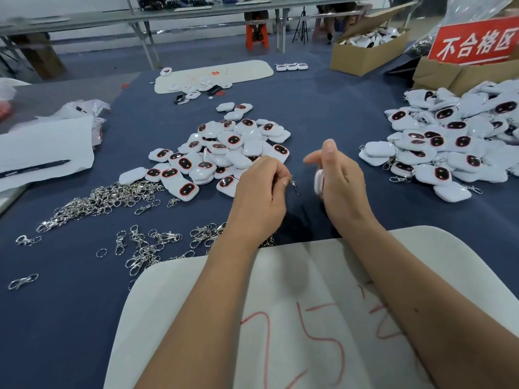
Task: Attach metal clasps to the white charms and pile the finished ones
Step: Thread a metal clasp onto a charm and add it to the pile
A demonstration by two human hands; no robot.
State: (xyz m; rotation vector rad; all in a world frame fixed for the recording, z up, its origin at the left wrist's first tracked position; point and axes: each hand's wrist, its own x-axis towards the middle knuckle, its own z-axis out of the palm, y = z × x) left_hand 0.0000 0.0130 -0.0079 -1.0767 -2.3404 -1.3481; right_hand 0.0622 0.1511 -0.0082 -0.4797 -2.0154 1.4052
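Red sign [477,42] reads 不合格区; red scrawl on white board [280,304] illegible.

Grey metal-legged benches [140,15] line the far side; an orange stool [257,35] stands beneath one.

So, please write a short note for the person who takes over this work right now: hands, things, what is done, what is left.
Left hand: pinches one metal clasp at its fingertips.
Right hand: holds one white charm, blurred; clasp and charm are not yet joined.
Loose clasps lie to the left on the blue cloth.
Charms without clasps: pile in the middle.
Finished pile: to the right, clasps showing.
Left: join this pair, put it on the right pile, then go on with the middle pile.
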